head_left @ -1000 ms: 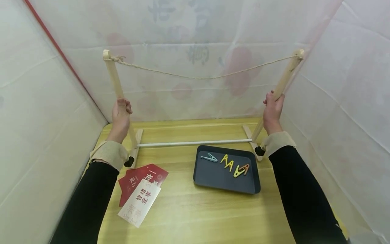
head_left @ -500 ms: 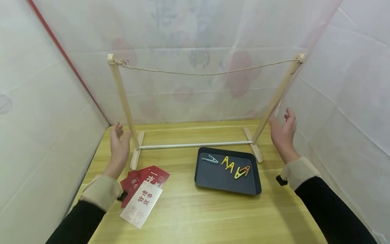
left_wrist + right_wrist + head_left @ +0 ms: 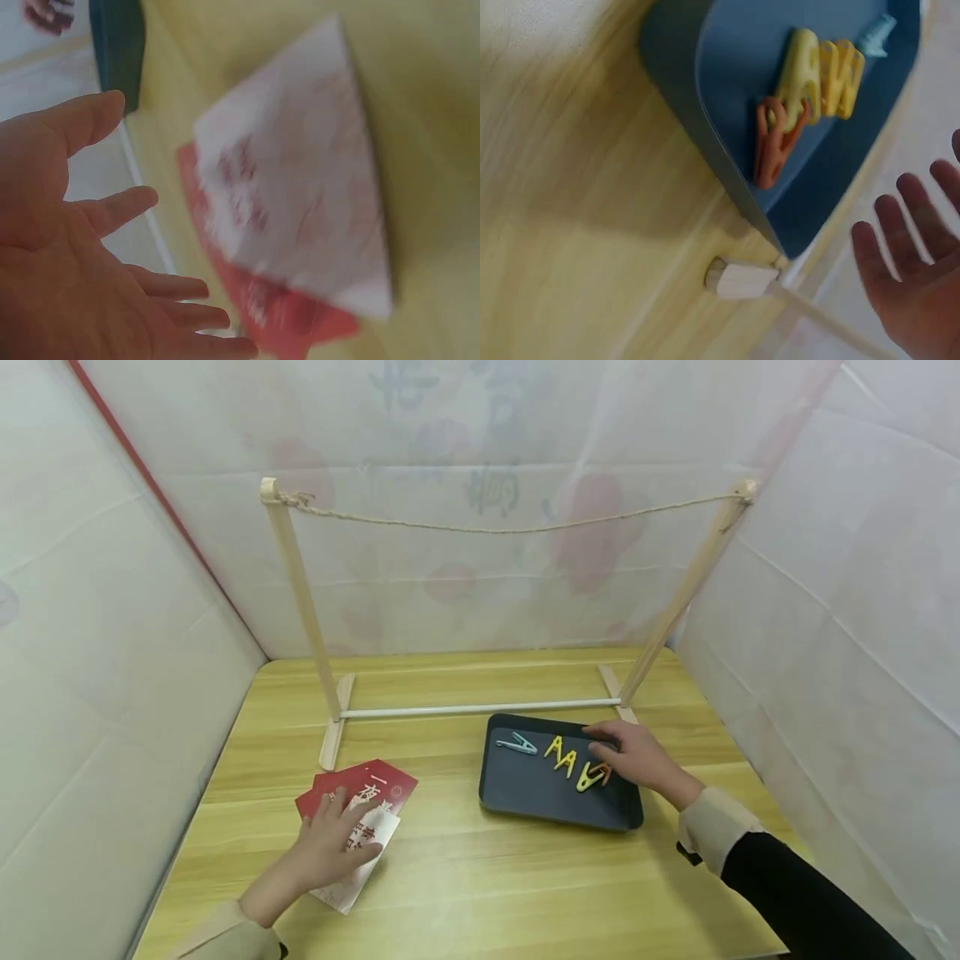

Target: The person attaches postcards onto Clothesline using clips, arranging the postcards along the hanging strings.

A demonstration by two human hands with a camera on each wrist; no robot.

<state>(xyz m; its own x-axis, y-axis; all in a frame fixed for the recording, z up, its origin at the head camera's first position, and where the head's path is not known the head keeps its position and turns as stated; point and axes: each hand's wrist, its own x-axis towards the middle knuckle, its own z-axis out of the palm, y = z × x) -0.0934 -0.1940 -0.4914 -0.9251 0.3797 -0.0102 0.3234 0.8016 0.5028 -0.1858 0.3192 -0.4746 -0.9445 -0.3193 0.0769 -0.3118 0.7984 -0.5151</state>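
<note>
Okay, on the counter [image 3: 480, 885], got a wooden rack [image 3: 302, 599] standing along the far side, held on both sides a second ago, now let go. Probably means done steadying it and on to the smaller stuff. Then got a dark tray [image 3: 510, 793] right of centre, plus cards [image 3: 393, 783] overlapping at near left. Can see the left hand [image 3: 324, 852] angled low over those cards, the right hand [image 3: 637, 756] reaching over the tray's right end. Grip spread on both, pinching nothing; can't tell about contact. Last, spot clips [image 3: 801, 67] lying in the tray.
</note>
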